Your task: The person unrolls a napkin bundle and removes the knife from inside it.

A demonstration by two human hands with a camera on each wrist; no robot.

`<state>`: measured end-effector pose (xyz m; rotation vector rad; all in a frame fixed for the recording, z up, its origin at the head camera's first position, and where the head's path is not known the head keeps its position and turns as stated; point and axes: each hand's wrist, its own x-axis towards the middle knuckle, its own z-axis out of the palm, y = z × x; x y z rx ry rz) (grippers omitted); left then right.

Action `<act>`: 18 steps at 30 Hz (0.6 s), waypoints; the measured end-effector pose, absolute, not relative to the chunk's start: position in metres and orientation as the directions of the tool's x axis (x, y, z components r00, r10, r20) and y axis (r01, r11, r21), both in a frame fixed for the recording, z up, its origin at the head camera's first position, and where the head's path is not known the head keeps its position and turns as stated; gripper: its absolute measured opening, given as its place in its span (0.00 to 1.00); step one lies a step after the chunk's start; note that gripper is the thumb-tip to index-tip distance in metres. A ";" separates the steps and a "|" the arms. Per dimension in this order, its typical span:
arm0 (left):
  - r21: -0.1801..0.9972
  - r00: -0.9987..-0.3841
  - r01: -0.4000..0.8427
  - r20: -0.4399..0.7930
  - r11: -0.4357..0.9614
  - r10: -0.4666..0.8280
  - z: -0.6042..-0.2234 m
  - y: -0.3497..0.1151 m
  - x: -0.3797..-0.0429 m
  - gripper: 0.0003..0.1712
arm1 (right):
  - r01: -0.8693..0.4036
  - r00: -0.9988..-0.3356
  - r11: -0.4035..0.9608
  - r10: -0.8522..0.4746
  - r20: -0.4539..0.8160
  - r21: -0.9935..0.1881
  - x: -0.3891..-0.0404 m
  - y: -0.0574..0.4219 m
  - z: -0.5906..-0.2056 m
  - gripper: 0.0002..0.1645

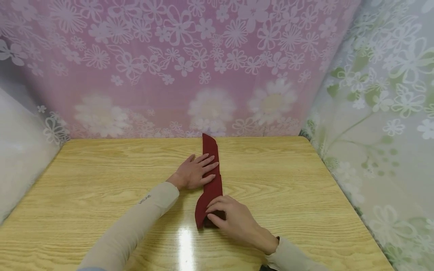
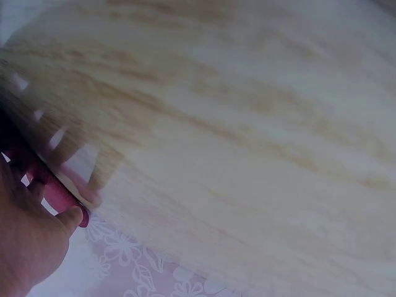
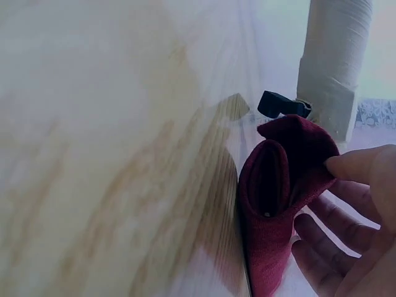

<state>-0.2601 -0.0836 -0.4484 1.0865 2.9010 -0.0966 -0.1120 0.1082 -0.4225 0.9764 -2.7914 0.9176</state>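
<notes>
Though flat under outspread left hand (image 1: 194, 172), maroon cloth (image 1: 211, 147) curled in pinching right hand (image 1: 238, 219).

Head view: even, moderate light, fairly sharp; one white glare streak (image 1: 185, 244) on the counter (image 1: 278, 180) near the bottom edge, soft shadow beside the left sleeve (image 1: 133, 220). Left wrist view: hazy, washed out, surface detail smeared, counter edge bowed. Right wrist view: cool cast, top right corner nearly blown out, deep shadow inside the folds of the red cloth (image 3: 269, 253)
</notes>
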 end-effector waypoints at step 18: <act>-0.030 -0.747 0.664 -0.057 0.747 0.662 -0.449 -0.083 -0.260 0.33 | -0.470 -0.880 0.616 -0.383 0.281 -0.633 -0.102 0.135 -0.409 0.07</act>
